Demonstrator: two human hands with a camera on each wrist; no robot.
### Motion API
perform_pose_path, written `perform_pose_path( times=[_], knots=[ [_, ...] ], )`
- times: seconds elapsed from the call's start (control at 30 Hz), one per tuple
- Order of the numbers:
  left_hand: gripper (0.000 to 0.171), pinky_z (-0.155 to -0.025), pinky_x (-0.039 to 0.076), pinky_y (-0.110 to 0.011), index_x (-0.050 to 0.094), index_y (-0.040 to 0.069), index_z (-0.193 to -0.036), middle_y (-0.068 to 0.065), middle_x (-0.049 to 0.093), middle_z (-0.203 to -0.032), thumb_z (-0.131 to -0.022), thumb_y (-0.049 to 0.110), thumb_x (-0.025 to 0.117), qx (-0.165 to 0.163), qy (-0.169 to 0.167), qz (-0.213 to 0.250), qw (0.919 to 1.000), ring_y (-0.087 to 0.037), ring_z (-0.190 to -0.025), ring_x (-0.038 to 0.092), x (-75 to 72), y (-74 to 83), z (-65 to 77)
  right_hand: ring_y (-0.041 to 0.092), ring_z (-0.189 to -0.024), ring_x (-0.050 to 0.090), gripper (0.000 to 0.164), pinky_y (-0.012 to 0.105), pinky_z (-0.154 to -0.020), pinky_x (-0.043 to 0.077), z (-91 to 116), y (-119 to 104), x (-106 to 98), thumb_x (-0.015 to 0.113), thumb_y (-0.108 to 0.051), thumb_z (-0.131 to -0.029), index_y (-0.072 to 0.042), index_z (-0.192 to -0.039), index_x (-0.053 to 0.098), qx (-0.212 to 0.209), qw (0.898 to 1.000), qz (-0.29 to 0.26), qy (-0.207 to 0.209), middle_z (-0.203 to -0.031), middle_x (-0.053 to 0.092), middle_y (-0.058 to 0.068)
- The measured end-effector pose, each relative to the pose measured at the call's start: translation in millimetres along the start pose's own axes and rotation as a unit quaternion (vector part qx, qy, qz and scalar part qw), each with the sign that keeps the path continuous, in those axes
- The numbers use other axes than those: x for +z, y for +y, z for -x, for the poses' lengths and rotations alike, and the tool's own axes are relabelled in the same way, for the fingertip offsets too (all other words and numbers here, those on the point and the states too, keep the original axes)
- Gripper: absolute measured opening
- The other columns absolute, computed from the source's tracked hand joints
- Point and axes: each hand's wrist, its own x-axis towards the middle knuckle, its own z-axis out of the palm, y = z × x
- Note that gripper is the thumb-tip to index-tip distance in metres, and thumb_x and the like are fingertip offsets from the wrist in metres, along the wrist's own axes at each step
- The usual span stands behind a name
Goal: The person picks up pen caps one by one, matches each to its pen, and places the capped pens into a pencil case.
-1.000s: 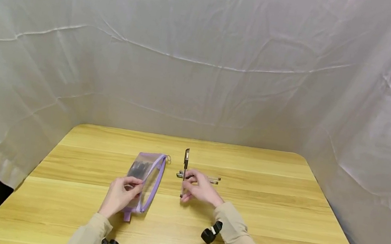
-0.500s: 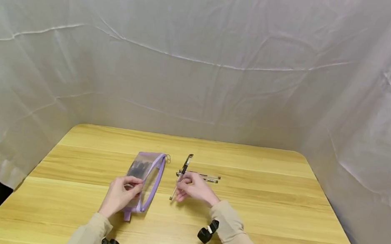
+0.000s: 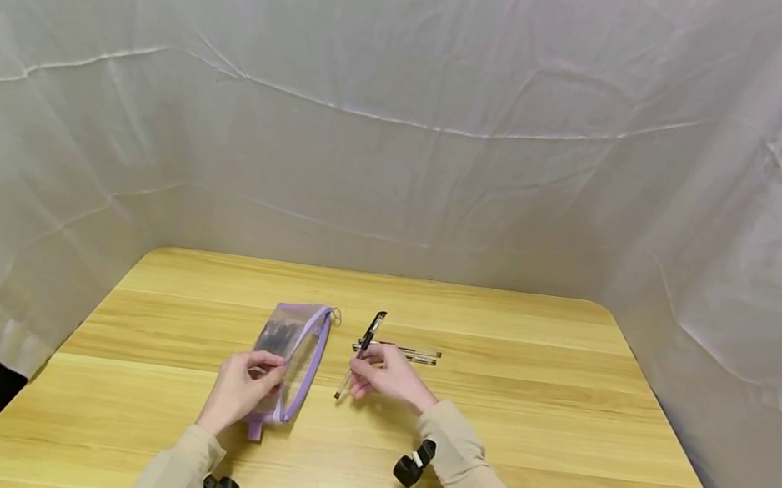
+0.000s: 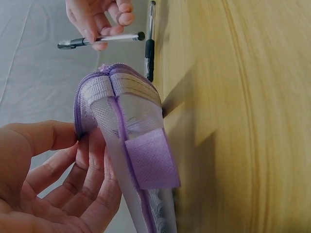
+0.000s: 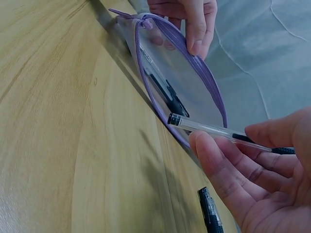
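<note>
A see-through pencil case [image 3: 305, 379] with purple zip edging lies on the table, its mouth gaping toward the right. My left hand [image 3: 243, 390] pinches the upper edge of that mouth between thumb and fingers. Inside the case, pens [image 5: 167, 94] show in the right wrist view. My right hand [image 3: 388, 374] holds a clear pen [image 5: 209, 128] with a black grip and cap between thumb and fingers, tilted, in front of the opening. Behind this hand, a couple of similar pens [image 3: 423, 359] lie on the table.
The wood-grain table [image 3: 559, 438] is enclosed by a pale grey curtain [image 3: 401, 178] at the back and sides. A small metal ring [image 3: 337, 317] hangs from the far end of the case. Each wrist carries a black camera [image 3: 408, 472].
My right hand has moved slightly left, bringing the pen nearer the case. The pen has gone from upright to tilted, its lower end swinging left. My left hand keeps its grip.
</note>
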Motion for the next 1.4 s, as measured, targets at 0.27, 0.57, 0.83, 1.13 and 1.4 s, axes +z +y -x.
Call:
perform_pose_path(
  times=[0.27, 0.57, 0.83, 1.13, 1.4],
  knots=[
    [0.018, -0.062, 0.06, -0.025, 0.074, -0.005, -0.106, -0.017, 0.074, -0.092, -0.091, 0.002, 0.069, -0.005, 0.001, 0.0, 1.0, -0.009, -0.066, 0.068, -0.9, 2.0, -0.2, 0.012, -0.068, 0.069, 0.031, 0.034, -0.074, 0.063, -1.0, -0.6, 1.2, 0.056, -0.009, -0.101, 0.017, -0.118, 0.058, 0.0, 1.0, -0.013, 0.001, -0.093, 0.069, 0.021],
    [0.018, -0.062, 0.06, -0.025, 0.074, -0.006, -0.106, -0.017, 0.074, -0.091, -0.09, 0.002, 0.069, -0.004, 0.005, 0.0, 1.0, -0.009, -0.065, 0.068, -2.0, 2.6, 0.6, 0.016, -0.076, 0.073, 0.03, 0.037, -0.082, 0.062, -5.7, -1.8, 2.4, 0.055, -0.005, -0.101, 0.019, -0.12, 0.056, 0.021, 0.999, -0.051, -0.001, -0.096, 0.071, 0.026],
    [0.017, -0.062, 0.06, -0.025, 0.074, -0.006, -0.105, -0.017, 0.074, -0.091, -0.091, 0.002, 0.069, -0.003, 0.004, 0.005, 1.0, -0.009, -0.066, 0.068, -2.6, 2.4, 0.3, 0.015, -0.073, 0.072, 0.035, 0.04, -0.084, 0.062, -9.8, -0.8, 9.4, 0.054, -0.002, -0.101, 0.019, -0.128, 0.05, 0.036, 0.993, -0.114, 0.0, -0.097, 0.07, 0.027],
    [0.018, -0.062, 0.061, -0.024, 0.074, -0.006, -0.107, -0.017, 0.073, -0.092, -0.091, 0.002, 0.068, -0.006, 0.003, 0.011, 0.9999, -0.01, -0.067, 0.069, -2.7, 3.6, 0.0, 0.013, -0.064, 0.071, 0.034, 0.029, -0.07, 0.063, -21.9, -2.5, 25.0, 0.056, 0.002, -0.098, 0.018, -0.127, 0.048, 0.059, 0.984, -0.166, 0.009, -0.08, 0.07, 0.01],
    [0.018, -0.062, 0.06, -0.024, 0.074, -0.005, -0.106, -0.017, 0.074, -0.091, -0.09, 0.002, 0.07, -0.002, 0.009, 0.003, 1.0, -0.01, -0.067, 0.069, -2.6, 4.0, 0.0, 0.015, -0.06, 0.069, 0.031, 0.031, -0.07, 0.063, -36.3, -4.0, 42.4, 0.059, 0.006, -0.095, 0.017, -0.123, 0.051, 0.073, 0.984, -0.162, 0.009, -0.088, 0.072, 0.027]
  ],
)
